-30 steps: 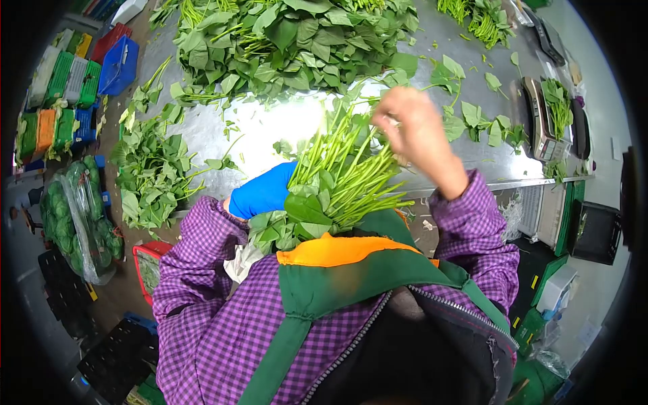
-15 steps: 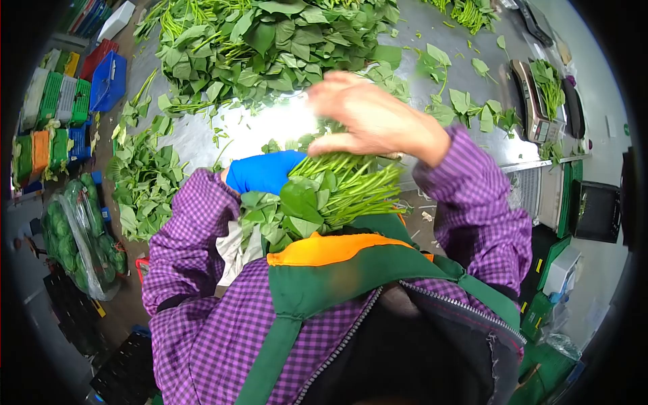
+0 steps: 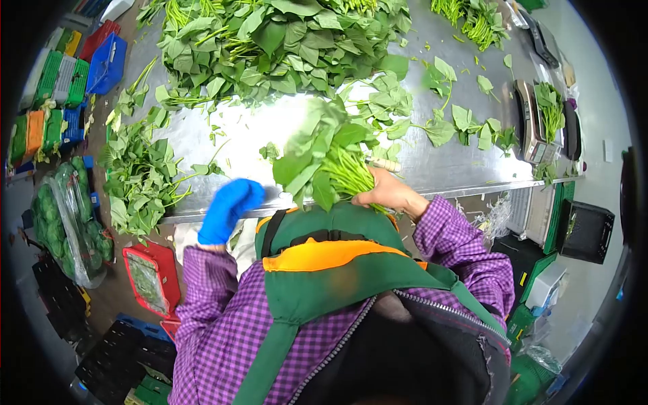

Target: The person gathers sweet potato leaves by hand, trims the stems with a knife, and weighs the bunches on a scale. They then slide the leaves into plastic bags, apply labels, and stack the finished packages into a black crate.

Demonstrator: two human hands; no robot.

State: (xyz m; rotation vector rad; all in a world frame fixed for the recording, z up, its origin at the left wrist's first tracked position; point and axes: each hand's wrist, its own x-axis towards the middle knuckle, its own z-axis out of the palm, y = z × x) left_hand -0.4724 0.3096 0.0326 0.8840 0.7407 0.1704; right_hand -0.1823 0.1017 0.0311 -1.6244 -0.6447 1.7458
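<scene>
My right hand point(image 3: 391, 192) grips the stem end of a bunch of leafy greens point(image 3: 337, 158), its broad leaves pointing left over the table's near edge. Apart from the bunch, my left hand point(image 3: 233, 206) wears a blue glove. Its fingers are curled together and nothing shows in them. A pale handle-like piece point(image 3: 383, 164) lies just behind my right hand, partly hidden. Farther back, a large pile of leafy greens point(image 3: 283, 47) covers part of the metal table point(image 3: 202, 135).
Loose leafy stems point(image 3: 138, 175) hang over the table's left edge. At the right stands a scale-like device point(image 3: 533, 121) with greens on it. A red crate point(image 3: 152, 277) sits below left, near a bagged bundle of green produce point(image 3: 64, 223). A black crate point(image 3: 587, 229) is far right.
My right hand has come down from above the bunch and now grips its stems. The bunch has moved forward from my apron to the table edge. My left hand has let go and moved left.
</scene>
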